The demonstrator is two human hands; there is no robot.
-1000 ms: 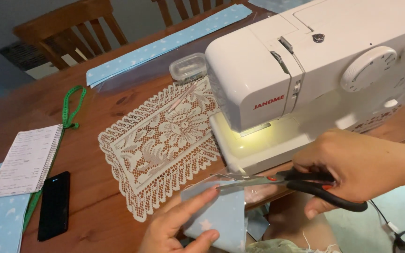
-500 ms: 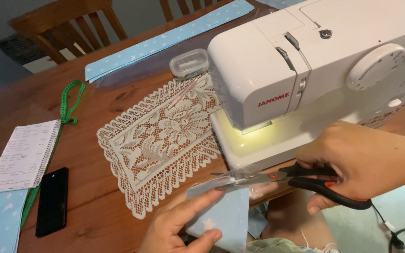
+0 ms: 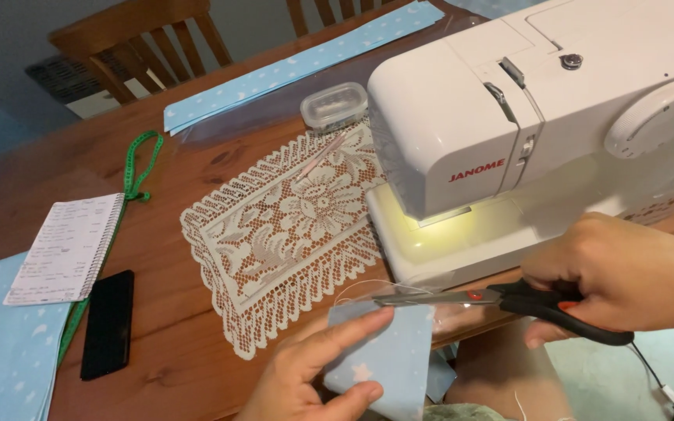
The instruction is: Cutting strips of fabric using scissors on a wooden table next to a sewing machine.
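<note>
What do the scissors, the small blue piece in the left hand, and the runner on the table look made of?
Black-handled scissors: shiny metal blades, glossy plastic-looking handles. Light blue star-printed piece: matte woven fabric, probably cotton, with loose thread at its edge. Cream openwork table runner: lace, likely cotton or synthetic, wood showing through the holes.

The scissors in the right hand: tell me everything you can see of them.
The black-handled scissors with silver metal blades lie nearly level, points toward the left, just in front of the white sewing machine. A small red pivot screw joins the blades, which look almost closed. The right hand grips the handle loops, fingers through them. The blades meet the top edge of the light blue star-print fabric piece, held by the left hand; a thin white thread curls beside the tips.
</note>
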